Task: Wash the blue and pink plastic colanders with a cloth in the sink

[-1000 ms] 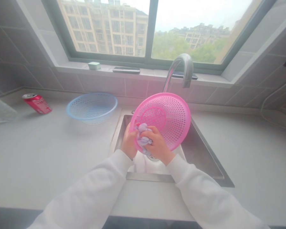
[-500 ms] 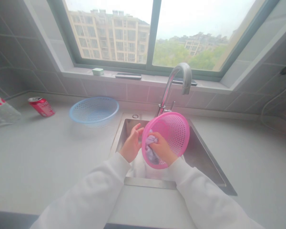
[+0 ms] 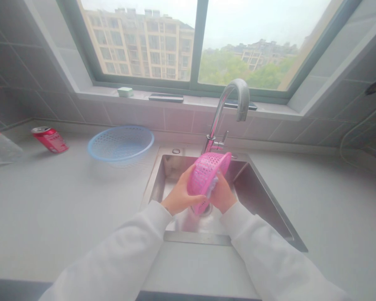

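Observation:
A pink perforated plastic basket is held on edge over the steel sink, its back turned toward me. My left hand grips its left side, fingers wrapped round the rim. My right hand is behind the basket on the right, pressing a pale purple cloth against its inside; only a sliver of the cloth shows. The faucet arches above the basket.
A blue perforated basket stands on the counter left of the sink. A red can lies on its side at far left beside a clear bag. A green block and dark flat items rest on the windowsill.
The pink basket has turned from facing me to edge-on and dropped lower into the sink. My left hand took hold of its outer side; the cloth is mostly hidden behind it now.

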The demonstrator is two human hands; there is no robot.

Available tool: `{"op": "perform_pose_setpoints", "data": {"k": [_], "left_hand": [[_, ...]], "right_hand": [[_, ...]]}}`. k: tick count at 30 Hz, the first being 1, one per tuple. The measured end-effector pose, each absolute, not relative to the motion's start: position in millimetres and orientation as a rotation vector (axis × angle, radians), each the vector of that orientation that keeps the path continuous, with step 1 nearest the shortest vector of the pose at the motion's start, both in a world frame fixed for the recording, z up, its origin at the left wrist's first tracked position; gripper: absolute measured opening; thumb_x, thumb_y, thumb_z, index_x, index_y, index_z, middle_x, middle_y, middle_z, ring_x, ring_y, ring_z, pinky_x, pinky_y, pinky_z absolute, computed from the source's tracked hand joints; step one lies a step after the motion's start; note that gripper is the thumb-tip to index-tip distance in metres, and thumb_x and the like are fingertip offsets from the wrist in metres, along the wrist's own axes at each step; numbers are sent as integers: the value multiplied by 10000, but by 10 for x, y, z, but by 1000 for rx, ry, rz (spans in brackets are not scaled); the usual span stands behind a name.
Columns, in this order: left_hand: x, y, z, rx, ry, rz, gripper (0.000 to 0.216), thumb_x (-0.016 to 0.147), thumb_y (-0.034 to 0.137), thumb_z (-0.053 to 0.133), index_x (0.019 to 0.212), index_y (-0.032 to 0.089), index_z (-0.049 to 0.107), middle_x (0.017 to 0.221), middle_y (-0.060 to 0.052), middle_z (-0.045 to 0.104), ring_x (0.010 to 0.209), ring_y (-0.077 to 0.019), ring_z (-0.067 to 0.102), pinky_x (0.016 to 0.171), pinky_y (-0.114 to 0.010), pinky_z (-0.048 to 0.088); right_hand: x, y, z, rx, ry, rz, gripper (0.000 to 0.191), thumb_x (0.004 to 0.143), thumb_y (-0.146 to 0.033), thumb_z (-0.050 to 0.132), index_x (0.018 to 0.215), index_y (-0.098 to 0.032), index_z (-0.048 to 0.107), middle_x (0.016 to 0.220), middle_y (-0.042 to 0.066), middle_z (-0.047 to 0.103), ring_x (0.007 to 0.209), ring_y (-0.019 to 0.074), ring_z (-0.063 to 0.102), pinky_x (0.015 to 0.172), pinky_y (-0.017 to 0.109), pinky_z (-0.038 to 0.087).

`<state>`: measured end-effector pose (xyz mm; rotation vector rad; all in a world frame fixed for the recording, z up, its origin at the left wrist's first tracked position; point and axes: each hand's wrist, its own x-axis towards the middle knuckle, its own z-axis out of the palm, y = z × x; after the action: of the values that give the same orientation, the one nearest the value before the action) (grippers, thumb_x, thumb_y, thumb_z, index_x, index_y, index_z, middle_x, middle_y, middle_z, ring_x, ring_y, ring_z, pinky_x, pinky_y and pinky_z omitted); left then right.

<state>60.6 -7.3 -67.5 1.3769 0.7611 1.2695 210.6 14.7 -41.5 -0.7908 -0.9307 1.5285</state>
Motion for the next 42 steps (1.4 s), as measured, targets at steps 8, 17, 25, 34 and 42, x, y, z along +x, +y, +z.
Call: {"op": "perform_pose_setpoints", "data": {"k": [8, 17, 25, 34, 42], "left_hand": [[460, 34, -582, 1018, 757, 1507, 817, 732, 455, 761, 1446, 216, 445, 1436, -142, 563, 1318, -341, 549, 1140, -520, 404], [561, -40, -520, 1181, 802, 1450, 754, 686, 422, 788, 1353, 208, 509, 1166, -82, 669, 1049, -249, 645, 950, -390, 500], [434, -35, -545, 935, 823, 1528, 670, 724, 468, 770, 1294, 243, 499, 1096, -56, 687, 965, -238, 687, 846, -384, 536], [512, -66, -497, 1046, 847, 1486, 770, 697, 432, 791, 1353, 254, 429, 1074, -44, 673, 931, -228, 676, 849, -386, 524], [492, -78, -473, 985, 801, 1554, 686, 700, 513, 770, 1261, 254, 472, 1037, -39, 689, 887, -220, 689, 809, -372, 538]], "right_hand": [[2173, 88, -599, -1365, -2213, 726, 461, 713, -91, 619, 1138, -251, 695, 1149, 90, 576, 1051, 257, 595, 950, 405, 466], [2024, 23, -527, -1074, -1592, 1260, 395, 742, -186, 624, 1132, -244, 610, 999, 17, 628, 900, 193, 605, 828, 340, 501], [2141, -15, -529, -1315, -2328, 778, 403, 741, -56, 576, 1062, -270, 697, 1050, 58, 563, 876, 192, 559, 778, 306, 438], [2050, -19, -546, -1240, -2022, 983, 349, 728, -114, 622, 1047, -249, 668, 1038, 35, 575, 938, 197, 578, 852, 332, 463], [2054, -41, -458, -1167, -1940, 1033, 321, 716, -81, 608, 983, -250, 663, 1004, 31, 565, 878, 183, 574, 825, 329, 457]]}}
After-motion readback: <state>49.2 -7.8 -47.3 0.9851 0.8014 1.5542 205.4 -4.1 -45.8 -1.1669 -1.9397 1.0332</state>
